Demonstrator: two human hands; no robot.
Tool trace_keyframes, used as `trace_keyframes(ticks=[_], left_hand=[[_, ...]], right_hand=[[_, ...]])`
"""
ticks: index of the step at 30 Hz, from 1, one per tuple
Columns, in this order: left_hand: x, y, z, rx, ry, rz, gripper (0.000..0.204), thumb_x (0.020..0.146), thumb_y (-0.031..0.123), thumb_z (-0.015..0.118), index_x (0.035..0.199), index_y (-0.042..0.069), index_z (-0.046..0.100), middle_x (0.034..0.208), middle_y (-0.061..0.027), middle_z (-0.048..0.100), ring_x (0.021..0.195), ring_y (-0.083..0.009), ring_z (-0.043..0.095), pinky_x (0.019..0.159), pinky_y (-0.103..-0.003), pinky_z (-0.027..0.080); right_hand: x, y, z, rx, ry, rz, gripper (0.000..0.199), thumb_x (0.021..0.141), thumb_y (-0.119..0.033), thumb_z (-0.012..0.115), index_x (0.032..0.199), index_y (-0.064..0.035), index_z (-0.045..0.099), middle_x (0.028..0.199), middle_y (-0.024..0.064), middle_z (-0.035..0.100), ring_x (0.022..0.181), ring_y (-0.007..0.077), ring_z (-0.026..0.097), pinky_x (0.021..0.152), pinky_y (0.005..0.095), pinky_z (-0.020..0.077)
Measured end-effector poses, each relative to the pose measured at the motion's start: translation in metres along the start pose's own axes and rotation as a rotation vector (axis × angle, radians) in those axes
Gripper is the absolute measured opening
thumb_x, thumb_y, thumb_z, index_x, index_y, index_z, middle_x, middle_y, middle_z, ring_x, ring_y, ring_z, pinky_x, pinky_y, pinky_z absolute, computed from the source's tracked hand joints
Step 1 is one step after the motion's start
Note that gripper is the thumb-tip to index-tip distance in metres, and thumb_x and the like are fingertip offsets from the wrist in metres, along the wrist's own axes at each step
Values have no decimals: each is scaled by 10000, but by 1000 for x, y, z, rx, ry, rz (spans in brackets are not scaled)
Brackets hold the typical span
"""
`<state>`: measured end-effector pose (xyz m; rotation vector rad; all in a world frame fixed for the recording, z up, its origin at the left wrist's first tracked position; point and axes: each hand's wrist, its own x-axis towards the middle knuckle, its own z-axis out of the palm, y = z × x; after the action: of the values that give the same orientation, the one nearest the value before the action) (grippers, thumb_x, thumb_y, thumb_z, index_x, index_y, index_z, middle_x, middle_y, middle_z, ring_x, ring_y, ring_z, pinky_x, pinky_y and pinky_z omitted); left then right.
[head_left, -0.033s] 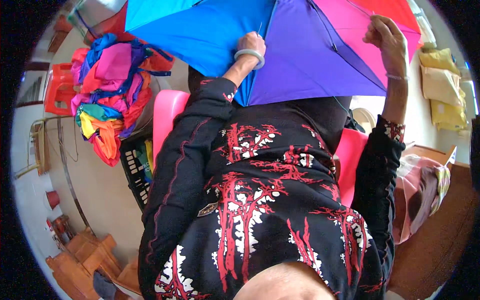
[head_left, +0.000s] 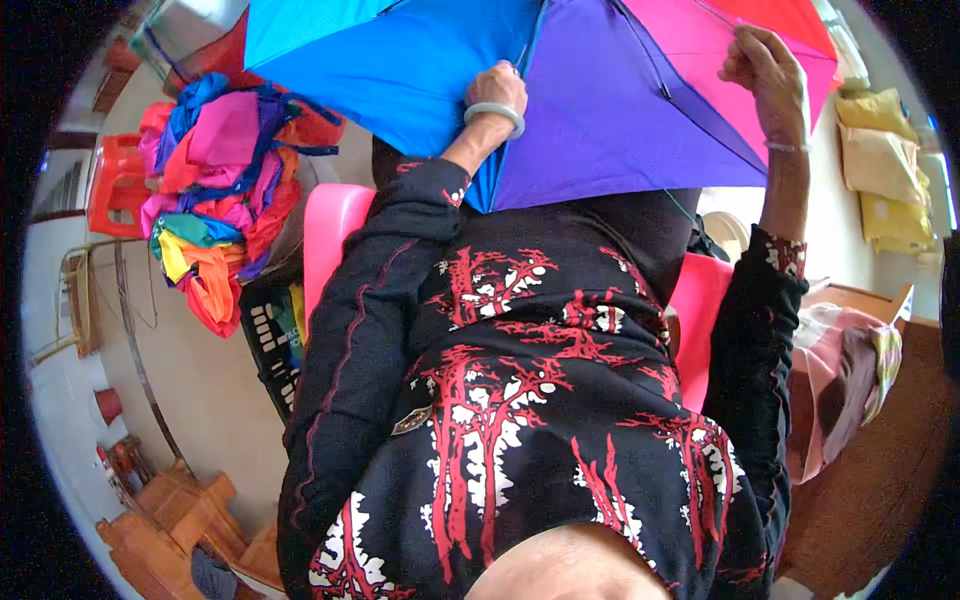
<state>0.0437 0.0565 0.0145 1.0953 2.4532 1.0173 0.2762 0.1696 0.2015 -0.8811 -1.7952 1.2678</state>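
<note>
A multicoloured umbrella point(head_left: 620, 140) with blue, purple, pink and red panels is spread over my lap, its inner side with thin dark ribs facing me. My left hand point(head_left: 497, 90), a pale bangle on its wrist, is closed on the umbrella at the seam between the blue and purple panels. A thin, light sliver sticks up beside its fingertips, too small to name. Raised over the pink panel at the right, my right hand point(head_left: 768, 80) has its fingers pinched together. Whatever is between those fingertips is too fine to make out.
Left of me, a heap of colourful fabric point(head_left: 225, 190) lies near a red plastic stool point(head_left: 118, 185) and a black crate point(head_left: 270, 335). Pink chair arms point(head_left: 335, 225) flank me. Yellowish packages point(head_left: 885, 170) and a draped cloth point(head_left: 845, 385) are at the right. Wooden furniture point(head_left: 175, 510) stands lower left.
Both hands and the umbrella sit very slightly further left in the picture. The left hand's grip on the umbrella looks the same, and the right hand remains pinched.
</note>
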Motion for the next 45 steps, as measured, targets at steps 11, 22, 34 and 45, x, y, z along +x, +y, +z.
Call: trace_keyframes(ticks=[11,22,34,45], left_hand=[[-23,17,0,-281,-269,1085,109,685,74,546,787,35,543,736,-111,550,695,-288,552,632,-347,467],[-30,13,2,-24,-452,734,141,719,172,520,761,37,530,723,-130,577,683,-306,560,624,-359,458],[-27,22,4,-529,-724,569,160,768,155,519,801,-2,514,649,-42,530,606,-109,483,580,-258,412],[-34,23,3,-302,-475,707,143,774,144,513,838,16,523,696,-134,582,667,-194,591,588,-295,451]], right_hand=[[4,23,-5,111,65,3,194,820,-151,523,932,5,551,730,61,558,632,133,564,580,278,518],[-3,14,0,122,123,-16,181,818,-144,520,914,8,548,710,55,551,595,116,541,553,256,509],[0,19,-5,157,137,-28,188,810,-139,527,910,19,547,703,69,549,590,130,544,542,270,510],[4,-3,-68,460,170,-181,131,807,-82,483,860,33,519,665,33,457,566,128,435,556,290,418]])
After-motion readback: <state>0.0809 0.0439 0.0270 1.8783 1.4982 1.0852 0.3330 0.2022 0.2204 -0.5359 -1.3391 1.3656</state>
